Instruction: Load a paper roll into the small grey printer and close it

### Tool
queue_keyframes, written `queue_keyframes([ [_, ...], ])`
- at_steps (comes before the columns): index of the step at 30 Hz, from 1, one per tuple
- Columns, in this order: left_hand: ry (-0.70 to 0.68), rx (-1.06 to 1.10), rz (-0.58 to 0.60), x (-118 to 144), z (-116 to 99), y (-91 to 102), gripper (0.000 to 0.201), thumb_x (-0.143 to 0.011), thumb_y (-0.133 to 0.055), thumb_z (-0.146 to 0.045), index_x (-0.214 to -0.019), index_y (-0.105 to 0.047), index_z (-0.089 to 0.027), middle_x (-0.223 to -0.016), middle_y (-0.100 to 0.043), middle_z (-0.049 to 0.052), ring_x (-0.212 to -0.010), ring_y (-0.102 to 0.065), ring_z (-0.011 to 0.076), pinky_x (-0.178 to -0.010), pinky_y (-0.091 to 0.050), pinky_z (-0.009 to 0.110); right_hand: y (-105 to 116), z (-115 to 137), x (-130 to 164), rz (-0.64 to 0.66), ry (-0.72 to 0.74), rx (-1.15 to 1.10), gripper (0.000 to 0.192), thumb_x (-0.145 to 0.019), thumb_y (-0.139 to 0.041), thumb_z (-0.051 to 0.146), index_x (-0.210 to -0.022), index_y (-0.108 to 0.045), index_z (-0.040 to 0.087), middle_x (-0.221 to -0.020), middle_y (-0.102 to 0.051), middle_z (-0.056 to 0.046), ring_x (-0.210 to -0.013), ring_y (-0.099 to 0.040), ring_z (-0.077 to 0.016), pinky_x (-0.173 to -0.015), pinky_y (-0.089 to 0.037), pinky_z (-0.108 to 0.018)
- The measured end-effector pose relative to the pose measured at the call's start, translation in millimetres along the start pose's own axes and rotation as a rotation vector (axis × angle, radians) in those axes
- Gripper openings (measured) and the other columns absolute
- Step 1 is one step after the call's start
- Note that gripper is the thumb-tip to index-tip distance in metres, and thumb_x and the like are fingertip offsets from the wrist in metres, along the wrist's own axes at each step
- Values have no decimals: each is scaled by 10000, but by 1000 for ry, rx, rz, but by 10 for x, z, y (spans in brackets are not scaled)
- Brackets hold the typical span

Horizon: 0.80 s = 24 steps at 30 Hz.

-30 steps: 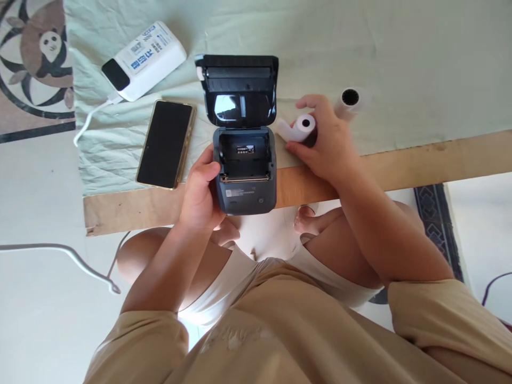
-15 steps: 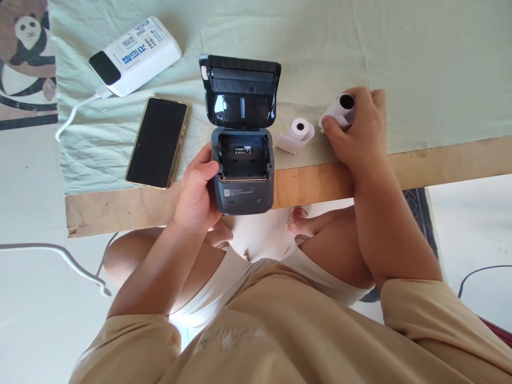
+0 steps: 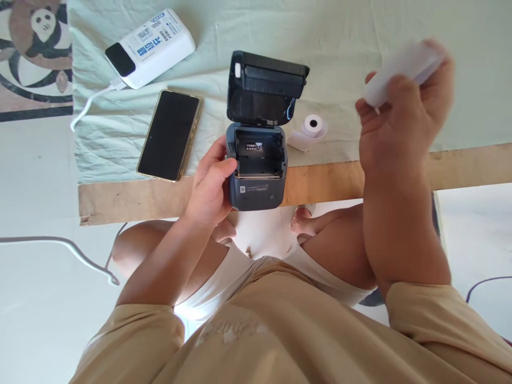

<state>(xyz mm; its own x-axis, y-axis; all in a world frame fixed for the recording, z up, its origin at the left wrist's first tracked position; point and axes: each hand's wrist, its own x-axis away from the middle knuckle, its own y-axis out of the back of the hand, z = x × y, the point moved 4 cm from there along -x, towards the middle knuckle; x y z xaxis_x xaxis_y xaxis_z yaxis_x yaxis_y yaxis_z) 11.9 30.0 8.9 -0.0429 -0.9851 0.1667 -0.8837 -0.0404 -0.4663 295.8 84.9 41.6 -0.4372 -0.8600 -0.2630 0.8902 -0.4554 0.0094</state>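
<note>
A small dark grey printer [image 3: 258, 181] stands at the table's near edge with its lid [image 3: 266, 85] swung up and its paper bay bare. My left hand [image 3: 210, 186] grips the printer's left side. My right hand [image 3: 400, 122] is lifted above the table to the right, closed on a white paper roll [image 3: 404, 69] that looks blurred. A second, smaller white paper roll [image 3: 312, 128] lies on the cloth just right of the printer, with its loose end trailing toward the printer.
A pale green cloth [image 3: 320, 32] covers the wooden table [image 3: 132, 200]. Left of the printer lie a black phone [image 3: 170, 136] and a white power bank [image 3: 150, 48] with a white cable [image 3: 90, 104]. My knees show below the table edge.
My right hand let go of the small roll, moved right to the other roll, then lifted it off the cloth. The printer has shifted slightly under my left hand.
</note>
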Motion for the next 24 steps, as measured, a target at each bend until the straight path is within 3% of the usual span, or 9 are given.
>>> queue_keyframes([
  [2, -6, 7, -14, -1, 15, 12, 269, -904, -836, -469, -1071, -821, -258, -949, -823, 14, -1110, -833, 268, -815, -675, 311, -183, 368, 260, 111, 237, 98, 404, -923, -626, 311, -1320, -585, 376, -1469, -617, -61, -1344, -707, -309, -931, -664, -483],
  [3, -4, 4, -13, -3, 25, 20, 277, -898, -838, -463, -1086, -826, -261, -966, -828, 16, -1133, -829, 273, -820, -678, 315, -286, 513, 392, 196, 353, 163, 323, -940, -668, 390, -1261, -632, 380, -1398, -653, -48, -1324, -714, -319, -1007, -653, -506],
  [6, -13, -12, -21, -3, 46, 51, 305, -895, -829, -476, -1113, -827, -263, -1008, -840, 30, -1242, -804, 309, -903, -689, 360, -616, 626, 679, 608, 387, 391, 196, -939, -751, 430, -1113, -685, 369, -1203, -772, -20, -1123, -770, -307, -1013, -644, -531],
  [8, -19, -17, -31, 5, 51, 65, 310, -902, -818, -472, -1128, -819, -259, -1029, -840, 37, -1313, -778, 322, -986, -678, 387, -734, 574, 737, 717, 345, 518, 121, -927, -722, 350, -1038, -673, 349, -1167, -816, -11, -1045, -779, -298, -1003, -636, -540],
  [11, -14, -28, -14, 14, 51, 64, 348, -900, -837, -494, -1152, -807, -256, -1060, -835, 38, -1323, -764, 312, -1008, -654, 373, -815, 478, 716, 749, 358, 622, 107, -932, -676, 273, -1010, -663, 345, -1132, -846, 0, -1031, -794, -299, -1028, -614, -556],
  [14, -22, -33, 7, 4, 47, 59, 374, -894, -846, -523, -1151, -796, -255, -1057, -827, 34, -1331, -754, 302, -975, -639, 352, -854, 385, 713, 787, 436, 656, 128, -959, -681, 236, -1034, -698, 339, -1191, -858, -19, -1082, -806, -297, -956, -622, -523],
  [17, -22, -46, 33, -14, 51, 54, 393, -874, -854, -516, -1151, -778, -248, -1027, -816, 42, -1363, -739, 316, -984, -629, 355, -834, 403, 758, 668, 695, 566, 157, -1002, -673, 168, -971, -735, 309, -1223, -862, -5, -1076, -797, -238, -892, -628, -434],
  [20, -24, -53, 38, -22, 63, 70, 393, -882, -846, -519, -1158, -773, -249, -989, -789, 35, -1270, -762, 296, -940, -613, 343, -757, 482, 821, 529, 869, 456, 195, -1025, -688, 158, -893, -739, 293, -1033, -844, 21, -903, -720, -200, -814, -588, -391],
  [24, -53, -57, 98, -43, 102, 115, 411, -890, -814, -599, -1139, -770, -274, -937, -752, 32, -1141, -753, 283, -896, -588, 344, -705, 593, 947, 651, 933, 378, 177, -1026, -684, 122, -930, -710, 268, -941, -785, 2, -837, -610, -187, -785, -522, -380],
])
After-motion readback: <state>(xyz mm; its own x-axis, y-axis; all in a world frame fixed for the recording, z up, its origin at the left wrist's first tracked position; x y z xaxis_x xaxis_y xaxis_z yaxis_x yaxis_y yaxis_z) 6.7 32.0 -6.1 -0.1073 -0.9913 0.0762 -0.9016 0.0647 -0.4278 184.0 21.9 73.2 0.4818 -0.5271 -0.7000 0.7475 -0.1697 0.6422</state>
